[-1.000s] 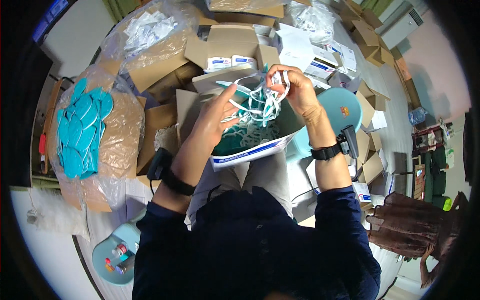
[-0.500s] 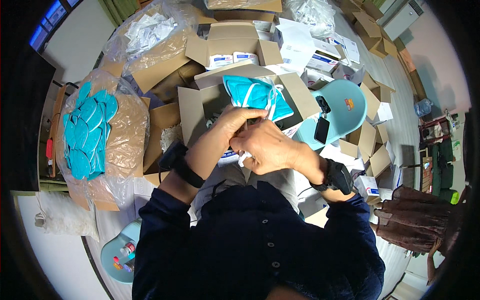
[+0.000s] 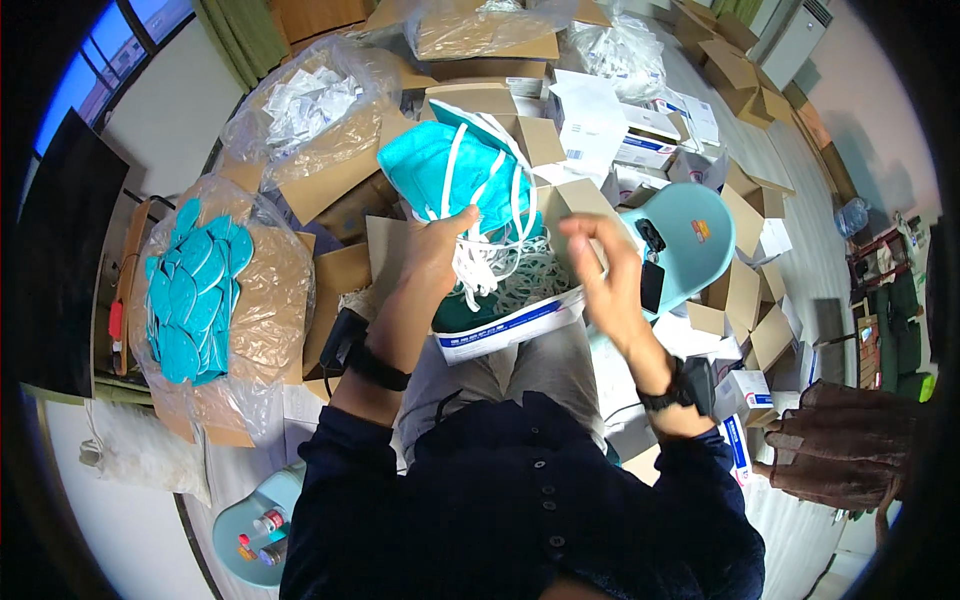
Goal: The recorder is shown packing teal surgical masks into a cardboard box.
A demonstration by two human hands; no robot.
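Observation:
Teal face masks [image 3: 437, 170], held together in a bunch, are in my left hand [image 3: 436, 250]. Its thumb presses on their lower edge, and the fingers are mostly hidden behind. White elastic straps [image 3: 485, 265] loop across the masks and dangle below them in a tangle. Under the masks, at my knees, a white carton [image 3: 510, 335] with a blue stripe holds more teal masks and a heap of white straps. To the right of the straps, my right hand [image 3: 612, 272] is raised over the carton's right side, fingers apart and holding nothing.
On the left, a plastic-lined cardboard box [image 3: 265, 300] bears a pile of teal oval pieces [image 3: 200, 290]. A light-blue stool [image 3: 695, 225] on the right carries a black phone [image 3: 651, 287]. Cardboard boxes [image 3: 770, 330] and white cartons [image 3: 645, 140] crowd around.
My right hand has let go of the white straps and moved right, its fingers opening. My left hand has shifted left and lifted the masks, and the straps now hang loose.

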